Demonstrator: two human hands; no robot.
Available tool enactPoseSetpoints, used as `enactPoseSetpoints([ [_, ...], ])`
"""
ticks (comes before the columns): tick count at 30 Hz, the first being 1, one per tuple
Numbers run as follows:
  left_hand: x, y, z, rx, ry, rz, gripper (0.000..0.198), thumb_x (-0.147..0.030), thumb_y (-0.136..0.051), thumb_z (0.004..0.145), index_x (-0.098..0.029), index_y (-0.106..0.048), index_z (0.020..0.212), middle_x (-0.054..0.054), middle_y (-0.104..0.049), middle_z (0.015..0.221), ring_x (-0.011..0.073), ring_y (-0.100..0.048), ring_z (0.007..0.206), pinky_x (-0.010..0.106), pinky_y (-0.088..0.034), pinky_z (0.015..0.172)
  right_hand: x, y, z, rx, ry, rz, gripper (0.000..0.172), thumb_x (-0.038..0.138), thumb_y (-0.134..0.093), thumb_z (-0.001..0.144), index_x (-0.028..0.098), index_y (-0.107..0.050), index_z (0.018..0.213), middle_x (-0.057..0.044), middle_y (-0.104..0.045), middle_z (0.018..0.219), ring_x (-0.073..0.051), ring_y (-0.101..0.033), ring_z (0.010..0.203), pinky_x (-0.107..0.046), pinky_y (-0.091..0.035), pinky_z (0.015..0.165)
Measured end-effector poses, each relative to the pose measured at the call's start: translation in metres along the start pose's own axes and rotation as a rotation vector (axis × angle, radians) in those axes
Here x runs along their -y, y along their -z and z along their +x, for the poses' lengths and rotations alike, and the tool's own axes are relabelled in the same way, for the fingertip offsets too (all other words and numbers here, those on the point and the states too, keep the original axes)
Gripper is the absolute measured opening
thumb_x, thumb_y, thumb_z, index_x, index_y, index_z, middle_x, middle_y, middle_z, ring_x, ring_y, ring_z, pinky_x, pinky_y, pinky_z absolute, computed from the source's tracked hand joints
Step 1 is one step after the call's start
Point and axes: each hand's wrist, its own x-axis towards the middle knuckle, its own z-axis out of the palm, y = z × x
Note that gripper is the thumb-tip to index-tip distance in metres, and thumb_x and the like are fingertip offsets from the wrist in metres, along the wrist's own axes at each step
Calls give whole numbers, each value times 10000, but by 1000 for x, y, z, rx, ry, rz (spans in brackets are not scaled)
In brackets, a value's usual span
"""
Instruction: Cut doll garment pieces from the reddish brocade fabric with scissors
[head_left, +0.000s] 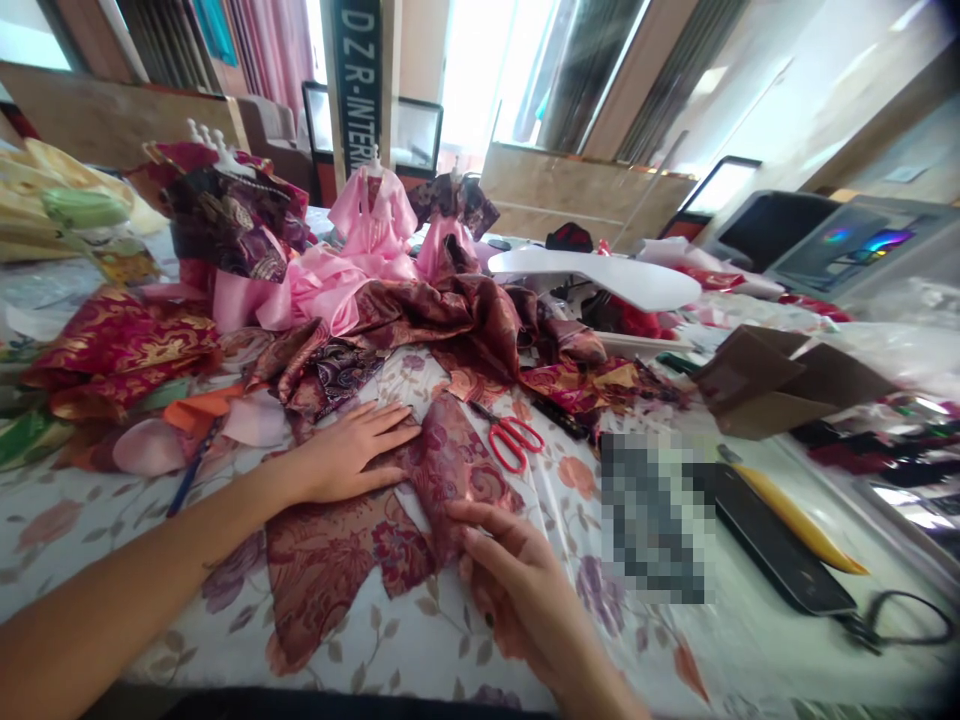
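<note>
My left hand (364, 450) lies flat with its fingers spread on a piece of brownish-red brocade fabric (322, 570), which rests on the flowered tablecloth (420, 650). Between thumb and fingers, my right hand (517, 570) pinches the lower edge of a patterned fabric piece (457, 450) that lies partly over the first. Just beyond that piece rests a pair of scissors with red handles (516, 442), its blades partly hidden by cloth. A bunched length of brown satin brocade (450, 310) spreads out past both hands.
Small dress forms in a pink dress (373, 215) and dark patterned clothes (225, 215) stand at the back. A blue pen (193, 468) lies left. To the right are an opened cardboard box (780, 380), a black device (780, 540) with a cable, and a white curved board (600, 278).
</note>
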Motion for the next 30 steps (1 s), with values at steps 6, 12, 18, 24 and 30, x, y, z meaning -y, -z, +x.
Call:
enactPoseSetpoints([
  [6, -3, 4, -1, 5, -2, -14, 596, -570, -338, 916, -288, -322, 1442, 75, -278, 1539, 252, -234, 1416, 445, -188, 1143, -2, 8, 6, -203, 544, -757, 262, 340, -508, 857, 182, -708, 797, -98, -690, 854, -210, -649, 704, -316, -525, 643],
  [12, -5, 8, -1, 20, 5, -55, 612, -583, -356, 904, -278, -344, 1434, 86, -286, 1535, 262, -221, 1420, 464, -189, 1146, 0, 22, 2, -184, 536, -1027, 300, 334, -491, 878, 196, -674, 685, -51, -689, 656, -212, -651, 621, -289, -499, 561],
  [18, -12, 17, -2, -40, 42, -70, 645, -578, -367, 902, -217, -346, 1437, 113, -349, 1502, 265, -242, 1413, 465, -179, 1153, -7, 36, 3, -331, 695, -1006, 288, 360, -464, 920, 193, -689, 851, -63, -708, 745, -210, -679, 645, -299, -551, 594],
  [24, -43, 17, 5, 41, -86, -165, 660, -594, -353, 897, -266, -272, 1465, 78, -230, 1550, 273, -177, 1431, 479, -126, 1166, -9, 24, 17, -266, 989, -1316, 478, 293, -502, 907, 170, -452, 1366, -178, -404, 1448, -332, -404, 1317, -510, -469, 970],
  [30, -43, 10, 19, 131, -159, -177, 766, -674, -362, 844, -216, -302, 1455, 131, -208, 1547, 311, -144, 1433, 554, -83, 1148, -13, 24, 41, -112, 1000, -1545, 897, 533, -516, 861, 148, -34, 1513, -193, -370, 1471, -381, -350, 1341, -664, -336, 1003],
])
